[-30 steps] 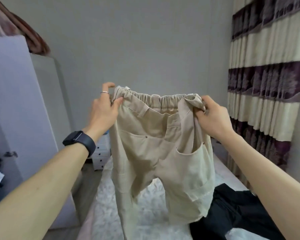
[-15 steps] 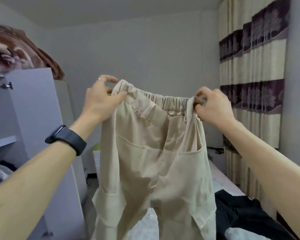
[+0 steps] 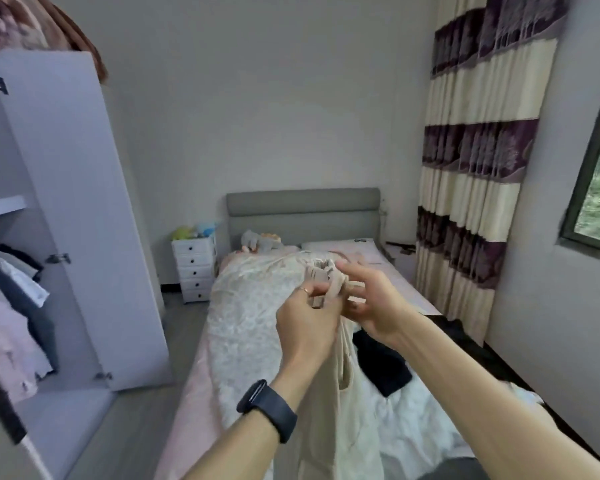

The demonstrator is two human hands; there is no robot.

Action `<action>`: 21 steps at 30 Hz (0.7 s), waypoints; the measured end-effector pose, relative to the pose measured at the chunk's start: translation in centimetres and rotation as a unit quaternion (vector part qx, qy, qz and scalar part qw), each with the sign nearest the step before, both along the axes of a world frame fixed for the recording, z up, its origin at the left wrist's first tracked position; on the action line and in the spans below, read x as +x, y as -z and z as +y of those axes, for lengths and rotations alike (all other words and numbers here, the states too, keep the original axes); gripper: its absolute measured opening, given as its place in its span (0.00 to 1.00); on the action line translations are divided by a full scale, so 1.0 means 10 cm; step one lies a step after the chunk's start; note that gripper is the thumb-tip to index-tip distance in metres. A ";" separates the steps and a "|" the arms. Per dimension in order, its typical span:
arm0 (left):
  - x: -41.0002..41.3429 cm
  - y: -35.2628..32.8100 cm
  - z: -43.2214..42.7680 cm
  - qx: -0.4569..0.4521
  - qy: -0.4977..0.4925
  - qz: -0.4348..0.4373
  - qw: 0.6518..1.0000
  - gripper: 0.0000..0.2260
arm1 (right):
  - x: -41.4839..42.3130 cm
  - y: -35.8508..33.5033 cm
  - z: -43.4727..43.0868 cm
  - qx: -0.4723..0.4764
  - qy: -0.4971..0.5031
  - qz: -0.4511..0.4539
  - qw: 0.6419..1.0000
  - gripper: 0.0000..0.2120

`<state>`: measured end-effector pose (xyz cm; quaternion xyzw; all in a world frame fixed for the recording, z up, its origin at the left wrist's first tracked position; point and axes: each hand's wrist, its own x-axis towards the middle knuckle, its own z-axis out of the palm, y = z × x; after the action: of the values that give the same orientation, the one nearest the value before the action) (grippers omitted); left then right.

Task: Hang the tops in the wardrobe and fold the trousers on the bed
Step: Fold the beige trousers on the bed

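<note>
Fingers (image 3: 308,291) of the left hand (image 3: 307,327) were pinched tight on the bunched waistband of the beige trousers (image 3: 329,403), where both waist corners seemed to be gathered together. The right hand (image 3: 374,306) lay against the same bunch. Its fingers (image 3: 352,270) were partly spread and blurred, so I could not tell whether they gripped or merely touched. The legs hung down between the forearms, above the bed (image 3: 250,327), not yet laid flat. In my judgement the trousers were halved lengthwise at most, with the cross folds left to do. A black garment (image 3: 385,370) lay crumpled on the bed just beside them, apparently unfolded. Tops (image 3: 14,306) already hung in the open wardrobe (image 3: 77,202).
</note>
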<state>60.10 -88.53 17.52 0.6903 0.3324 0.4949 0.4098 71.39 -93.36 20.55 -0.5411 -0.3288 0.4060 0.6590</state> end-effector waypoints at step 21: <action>0.08 -0.26 -0.39 -0.376 0.403 0.025 0.834 0.13 | 0.58 -0.29 -1.46 0.110 -0.073 -0.141 0.981 0.14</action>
<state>60.94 -92.43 20.11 0.5680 0.1958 0.1056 0.7924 77.20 -107.91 23.44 -0.4917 -0.4996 0.3339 0.6301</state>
